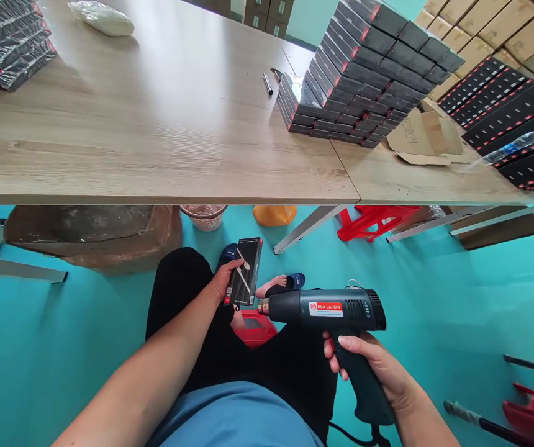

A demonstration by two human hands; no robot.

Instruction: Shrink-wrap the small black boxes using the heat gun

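Note:
Over my lap, my left hand (223, 279) grips a small black box (248, 268) by its left side. The box has red edges and a picture of a white cable on its face. My right hand (364, 355) is wrapped round the handle of a dark heat gun (295, 305) with a red and white label. Its metal nozzle points left, toward the lower right corner of the box, with a small gap between them. The fingers of my right hand lie near the red trigger. A black cord leaves the bottom of the handle.
The wooden table (155, 143) spans the view ahead, bearing stacked black boxes (364, 74), film-wrapped boxes (9, 43), a white plastic bundle (102, 17) and a pen (267, 84). Below are a large carton (94, 239), a bin (204, 217) and a red stool (374, 220).

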